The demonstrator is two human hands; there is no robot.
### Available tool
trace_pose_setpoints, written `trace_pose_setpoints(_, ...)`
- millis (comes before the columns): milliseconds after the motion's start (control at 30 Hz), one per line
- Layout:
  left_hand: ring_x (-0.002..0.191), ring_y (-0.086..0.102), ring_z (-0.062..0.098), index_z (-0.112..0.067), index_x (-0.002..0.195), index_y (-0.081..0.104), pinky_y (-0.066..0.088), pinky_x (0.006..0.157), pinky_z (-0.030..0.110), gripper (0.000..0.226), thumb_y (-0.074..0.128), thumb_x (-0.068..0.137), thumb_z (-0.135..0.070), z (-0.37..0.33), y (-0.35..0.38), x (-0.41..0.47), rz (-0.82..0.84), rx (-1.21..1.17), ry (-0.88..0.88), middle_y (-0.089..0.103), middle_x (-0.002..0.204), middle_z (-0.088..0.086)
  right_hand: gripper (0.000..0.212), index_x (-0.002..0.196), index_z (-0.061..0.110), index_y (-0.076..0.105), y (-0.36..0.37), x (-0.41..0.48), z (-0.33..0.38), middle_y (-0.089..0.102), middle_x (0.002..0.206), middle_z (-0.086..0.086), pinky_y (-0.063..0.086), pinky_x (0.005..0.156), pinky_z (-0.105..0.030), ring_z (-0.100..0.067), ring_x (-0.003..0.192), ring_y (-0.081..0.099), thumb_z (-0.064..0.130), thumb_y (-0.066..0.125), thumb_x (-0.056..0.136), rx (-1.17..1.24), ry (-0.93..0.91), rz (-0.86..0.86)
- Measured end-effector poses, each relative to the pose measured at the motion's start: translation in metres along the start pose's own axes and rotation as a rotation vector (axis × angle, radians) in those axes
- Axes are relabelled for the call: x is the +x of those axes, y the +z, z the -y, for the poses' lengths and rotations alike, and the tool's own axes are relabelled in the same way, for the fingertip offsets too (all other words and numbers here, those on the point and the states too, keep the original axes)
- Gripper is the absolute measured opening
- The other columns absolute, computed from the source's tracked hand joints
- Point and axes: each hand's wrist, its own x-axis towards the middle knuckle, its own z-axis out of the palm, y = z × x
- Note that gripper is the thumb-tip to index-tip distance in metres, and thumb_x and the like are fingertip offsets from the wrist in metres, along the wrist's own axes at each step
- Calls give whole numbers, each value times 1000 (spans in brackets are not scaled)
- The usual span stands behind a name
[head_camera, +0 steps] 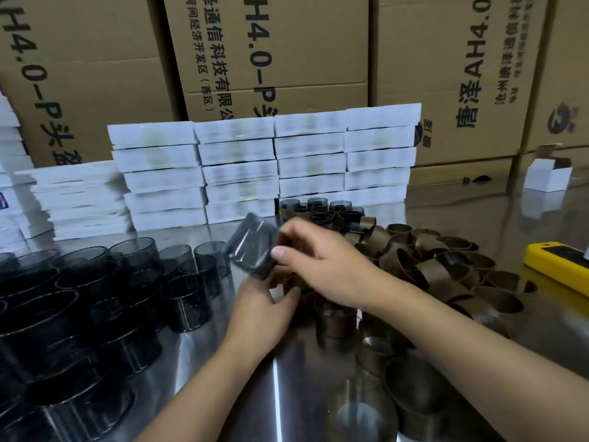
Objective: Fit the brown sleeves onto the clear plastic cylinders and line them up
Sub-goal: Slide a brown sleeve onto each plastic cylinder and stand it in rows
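Head view: right hand (322,263) curled, thumb pinching tilted, blurred clear cylinder (253,247) at frame centre above worktop (293,362). Left hand (264,311) gripped it from below. Brown sleeves (430,269) piled right; bare cylinders (95,298) left.

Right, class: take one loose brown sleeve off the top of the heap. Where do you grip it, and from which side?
Pinch the brown sleeve by its wall at the exposed rim, thumb inside the opening, coming from above. It is a thin open band lying loose atop the heap; squeezing across it would likely flatten it.
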Motion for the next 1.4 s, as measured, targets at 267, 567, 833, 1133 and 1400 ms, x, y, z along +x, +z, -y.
trace_pose_setpoints(267, 113, 45, 3, -34, 119, 45, 37, 95, 23, 65, 84, 68, -31, -10, -5, -5, -77, 1, 89, 53, 116, -14, 18, 79, 4, 55, -15, -12, -24, 59, 78, -12, 53, 64, -24, -18, 66, 55, 2, 45, 94, 709, 376, -145)
trace_pose_setpoints(567, 83, 64, -9, -31, 98, 52, 47, 71, 7, 47, 78, 62, -47, -16, -9, -3, -201, -311, -63, 67, 96, -15, 37, 100, 34, 46, -12, -16, -11, 53, 99, 12, 45, 66, -21, -5, 64, 52, 35, 74, 76, 80, 217, -257)
trace_pose_setpoints(833, 95, 63, 13, -16, 102, 57, 46, 82, 25, 38, 79, 76, -32, -6, -8, 3, -253, -291, -163, 66, 100, 0, 52, 70, 18, 74, -33, -32, 10, 67, 102, 18, 34, 84, -22, 4, 90, 58, 66, 54, 74, -124, 223, 859)
trace_pose_setpoints(1133, 100, 63, 13, -16, 109, 60, 48, 86, 28, 43, 79, 75, -33, -7, -11, 3, -268, -325, -169, 67, 102, -3, 45, 97, 24, 74, -25, -30, 3, 67, 116, 1, 38, 106, -39, -13, 113, 59, 61, 53, 81, -134, 249, 784)
trace_pose_setpoints(1400, 88, 69, 7, -29, 110, 52, 57, 70, 28, 54, 82, 69, -12, -8, -13, 0, -181, -579, -162, 67, 106, 0, 44, 86, 30, 71, -24, -24, -8, 72, 91, 7, 59, 75, -30, -12, 87, 69, 63, 72, 56, 119, 245, 114)
